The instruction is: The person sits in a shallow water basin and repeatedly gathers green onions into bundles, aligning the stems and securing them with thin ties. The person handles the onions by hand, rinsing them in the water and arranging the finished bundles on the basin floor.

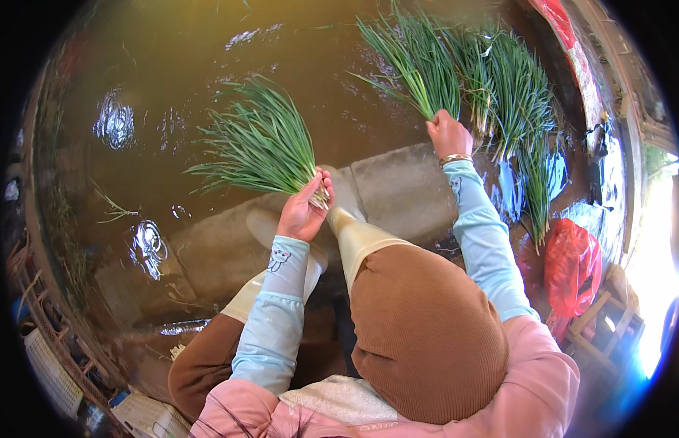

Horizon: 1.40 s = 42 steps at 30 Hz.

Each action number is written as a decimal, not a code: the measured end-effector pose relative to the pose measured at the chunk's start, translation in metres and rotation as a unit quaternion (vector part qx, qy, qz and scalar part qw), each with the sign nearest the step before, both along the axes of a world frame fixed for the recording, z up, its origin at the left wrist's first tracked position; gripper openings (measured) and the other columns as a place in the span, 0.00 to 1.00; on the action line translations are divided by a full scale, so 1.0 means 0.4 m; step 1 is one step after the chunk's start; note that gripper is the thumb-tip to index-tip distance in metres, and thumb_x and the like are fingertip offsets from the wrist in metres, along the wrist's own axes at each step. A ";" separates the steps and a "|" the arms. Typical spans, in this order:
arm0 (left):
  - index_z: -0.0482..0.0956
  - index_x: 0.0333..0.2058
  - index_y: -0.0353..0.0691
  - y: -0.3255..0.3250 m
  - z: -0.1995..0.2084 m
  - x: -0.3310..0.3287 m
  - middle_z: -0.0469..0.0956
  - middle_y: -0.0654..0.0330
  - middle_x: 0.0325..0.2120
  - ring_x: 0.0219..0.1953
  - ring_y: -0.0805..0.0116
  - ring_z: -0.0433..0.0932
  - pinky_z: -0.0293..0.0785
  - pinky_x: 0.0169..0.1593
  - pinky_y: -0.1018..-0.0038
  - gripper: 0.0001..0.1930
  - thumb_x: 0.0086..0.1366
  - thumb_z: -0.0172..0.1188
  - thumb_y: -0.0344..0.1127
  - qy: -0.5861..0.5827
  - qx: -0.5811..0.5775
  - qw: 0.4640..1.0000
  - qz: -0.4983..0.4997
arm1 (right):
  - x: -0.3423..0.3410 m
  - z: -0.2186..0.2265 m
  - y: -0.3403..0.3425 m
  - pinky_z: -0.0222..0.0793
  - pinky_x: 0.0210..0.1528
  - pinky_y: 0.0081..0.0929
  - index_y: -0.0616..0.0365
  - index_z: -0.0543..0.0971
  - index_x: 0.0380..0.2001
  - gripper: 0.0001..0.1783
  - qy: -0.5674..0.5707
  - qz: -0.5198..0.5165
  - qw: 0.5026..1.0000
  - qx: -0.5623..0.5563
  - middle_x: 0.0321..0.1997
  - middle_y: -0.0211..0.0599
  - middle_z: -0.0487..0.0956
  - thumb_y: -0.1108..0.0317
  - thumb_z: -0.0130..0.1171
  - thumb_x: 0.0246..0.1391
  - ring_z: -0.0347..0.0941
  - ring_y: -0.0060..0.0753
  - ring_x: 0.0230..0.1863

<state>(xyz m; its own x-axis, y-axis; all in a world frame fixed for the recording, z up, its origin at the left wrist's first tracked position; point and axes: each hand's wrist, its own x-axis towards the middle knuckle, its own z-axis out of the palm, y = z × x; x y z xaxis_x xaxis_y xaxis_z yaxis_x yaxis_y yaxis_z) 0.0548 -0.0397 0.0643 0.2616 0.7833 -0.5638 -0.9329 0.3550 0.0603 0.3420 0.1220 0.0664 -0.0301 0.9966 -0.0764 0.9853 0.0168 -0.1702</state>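
Note:
My left hand is closed around the pale stem ends of a bunch of green chives. Its long leaves fan out up and to the left, above brown water. To the right, my right hand is a fist at the lower ends of more chives, whose leaves point away from me. The fingers are mostly turned from view, but the stems run into them. Beside this hand lies a heap of chives in several bunches, with a few strands hanging toward me.
Muddy water spreads ahead, with a submerged stone ledge across it. My booted legs stand near the ledge. A red plastic bag and a wooden stool are at right. White crates sit at lower left; loose leaves float.

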 end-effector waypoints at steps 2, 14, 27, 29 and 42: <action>0.72 0.45 0.37 0.001 -0.004 0.008 0.76 0.59 0.41 0.43 0.69 0.76 0.76 0.47 0.74 0.10 0.67 0.54 0.29 0.012 0.004 1.000 0.004 | -0.064 0.027 -0.029 0.68 0.26 0.30 0.57 0.75 0.30 0.13 0.272 0.004 0.962 -0.032 0.21 0.35 0.77 0.59 0.63 0.52 0.74 0.33 0.23; 0.72 0.47 0.29 -0.047 -0.044 0.032 0.75 0.55 0.46 0.51 0.64 0.74 0.71 0.59 0.66 0.14 0.66 0.55 0.31 0.145 -0.069 0.985 -0.068 | -0.301 -0.054 -0.260 0.59 0.22 0.18 0.59 0.74 0.26 0.14 0.467 0.040 0.831 -0.298 0.19 0.24 0.72 0.61 0.63 0.54 0.63 0.14 0.21; 0.69 0.46 0.33 -0.056 -0.046 0.027 0.72 0.48 0.51 0.55 0.57 0.72 0.71 0.59 0.64 0.12 0.66 0.55 0.29 0.118 -0.043 0.991 -0.047 | -0.242 -0.007 -0.150 0.62 0.25 0.22 0.61 0.77 0.30 0.11 0.375 0.175 0.842 -0.346 0.19 0.27 0.73 0.62 0.55 0.58 0.67 0.18 0.21; 0.69 0.46 0.33 -0.056 -0.045 0.028 0.72 0.48 0.51 0.55 0.57 0.71 0.71 0.59 0.64 0.12 0.66 0.55 0.29 0.117 -0.055 0.991 -0.047 | -0.244 -0.005 -0.155 0.61 0.24 0.19 0.59 0.78 0.30 0.12 0.449 0.082 0.787 -0.415 0.20 0.24 0.73 0.61 0.56 0.58 0.66 0.15 0.21; 0.74 0.42 0.34 -0.076 -0.066 0.037 0.77 0.59 0.34 0.37 0.69 0.77 0.78 0.45 0.73 0.10 0.64 0.59 0.31 0.163 -0.090 0.980 -0.064 | -0.277 -0.074 -0.224 0.68 0.33 0.23 0.57 0.81 0.34 0.14 0.446 0.006 0.814 -0.373 0.30 0.27 0.81 0.57 0.58 0.55 0.72 0.21 0.30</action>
